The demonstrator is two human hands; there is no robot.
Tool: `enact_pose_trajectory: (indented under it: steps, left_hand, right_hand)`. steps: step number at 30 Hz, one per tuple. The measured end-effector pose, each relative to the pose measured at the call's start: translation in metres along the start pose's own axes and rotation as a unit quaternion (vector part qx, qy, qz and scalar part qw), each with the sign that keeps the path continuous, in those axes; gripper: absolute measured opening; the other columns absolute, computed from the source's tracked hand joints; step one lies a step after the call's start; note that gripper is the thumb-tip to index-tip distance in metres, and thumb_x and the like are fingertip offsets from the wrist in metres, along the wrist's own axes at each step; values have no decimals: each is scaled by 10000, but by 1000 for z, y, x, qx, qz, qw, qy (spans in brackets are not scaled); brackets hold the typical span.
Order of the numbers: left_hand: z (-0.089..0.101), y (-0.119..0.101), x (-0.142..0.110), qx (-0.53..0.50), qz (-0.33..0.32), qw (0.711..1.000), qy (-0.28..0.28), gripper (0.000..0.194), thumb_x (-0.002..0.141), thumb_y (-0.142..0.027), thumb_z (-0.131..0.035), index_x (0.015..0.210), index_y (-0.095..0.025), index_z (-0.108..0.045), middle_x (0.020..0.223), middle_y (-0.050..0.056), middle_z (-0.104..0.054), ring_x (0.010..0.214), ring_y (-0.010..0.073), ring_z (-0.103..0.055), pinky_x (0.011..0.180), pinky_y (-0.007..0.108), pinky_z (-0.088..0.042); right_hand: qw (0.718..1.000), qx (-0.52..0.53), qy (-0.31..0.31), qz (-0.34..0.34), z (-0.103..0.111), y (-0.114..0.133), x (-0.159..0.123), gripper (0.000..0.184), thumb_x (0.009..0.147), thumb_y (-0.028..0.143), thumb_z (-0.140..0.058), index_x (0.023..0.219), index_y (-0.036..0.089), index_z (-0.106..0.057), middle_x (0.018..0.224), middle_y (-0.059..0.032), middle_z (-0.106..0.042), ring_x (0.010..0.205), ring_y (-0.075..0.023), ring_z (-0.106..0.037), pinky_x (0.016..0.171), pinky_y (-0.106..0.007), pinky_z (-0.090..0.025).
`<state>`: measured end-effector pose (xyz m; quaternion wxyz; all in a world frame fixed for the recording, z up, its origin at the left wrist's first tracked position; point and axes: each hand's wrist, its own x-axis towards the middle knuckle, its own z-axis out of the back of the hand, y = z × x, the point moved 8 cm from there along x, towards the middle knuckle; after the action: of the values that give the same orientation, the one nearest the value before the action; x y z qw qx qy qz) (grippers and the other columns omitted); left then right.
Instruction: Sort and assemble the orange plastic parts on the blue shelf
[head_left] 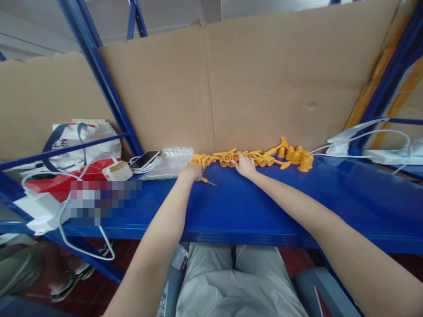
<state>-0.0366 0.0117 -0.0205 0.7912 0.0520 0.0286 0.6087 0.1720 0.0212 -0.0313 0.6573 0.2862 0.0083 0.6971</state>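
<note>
My left hand (pixel 194 172) is closed at the left end of a row of orange plastic pieces. An orange corkscrew (pixel 210 182) with a bare metal spiral sticks out from under it to the right. Several orange T-shaped handles (pixel 200 158) lie just behind that hand. My right hand (pixel 246 165) reaches into the middle of the row, thumb and fingers around an orange cup-shaped piece (pixel 235 157); its fingertips are partly hidden. More hollow cups lie stacked beside it with their round openings facing me.
Upright orange caps (pixel 304 162) stand at the row's right end. Left of the row are a clear plastic bag (pixel 168 166), a phone (pixel 145 160) on a coiled cable and a white charger (pixel 117 171). A cardboard sheet (pixel 264 88) rises behind the blue shelf (pixel 224 211).
</note>
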Motion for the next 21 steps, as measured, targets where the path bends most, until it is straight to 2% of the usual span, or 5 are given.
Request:
enact_pose_trajectory:
  steps: [4, 10, 14, 17, 21]
  left_hand:
    - [4, -8, -7, 2, 28, 999, 28, 603, 780, -92, -611, 1361, -250, -643, 1420, 166, -635, 1265, 323, -639, 1012, 403, -524]
    - [15, -18, -18, 2, 48, 999, 15, 404, 864, -143, -539, 1208, -226, -734, 1316, 156, -703, 1201, 316, -669, 971, 398, -540]
    - [21, -16, -19, -7, 64, 998, -20, 376, 844, -164, -577, 1182, -208, -737, 1288, 164, -712, 1174, 322, -677, 944, 392, -549]
    - [24, -15, -17, -5, 64, 997, -50, 352, 820, -213, -619, 1148, -233, -743, 1219, 141, -744, 1130, 312, -693, 895, 363, -565]
    - [27, -16, -14, -8, 58, 995, -83, 399, 802, -217, -614, 1182, -243, -734, 1191, 127, -757, 1110, 308, -702, 883, 355, -572]
  right_hand:
    - [1000, -1, -4, 10, -3, 0, 0, 639, 1009, 336, -420, 1586, 91, -297, 1451, -269, -570, 1403, -363, -492, 1150, -585, -313]
    - [1000, -11, 2, 11, -4, -2, -1, 746, 983, 320, -461, 1631, 73, -186, 1489, -267, -534, 1442, -363, -443, 1192, -620, -241]
    - [1000, -19, 3, 20, -3, -3, -2, 811, 953, 306, -493, 1639, 58, -140, 1545, -271, -468, 1487, -375, -377, 1209, -657, -192]
    - [999, -40, 26, 13, -3, -9, -2, 807, 956, 337, -481, 1629, 25, -163, 1634, -267, -320, 1540, -362, -272, 1237, -635, -133]
    - [997, -64, 19, 31, 13, -19, 0, 789, 941, 355, -491, 1626, 71, -222, 1679, -220, -238, 1560, -358, -213, 1237, -656, -84]
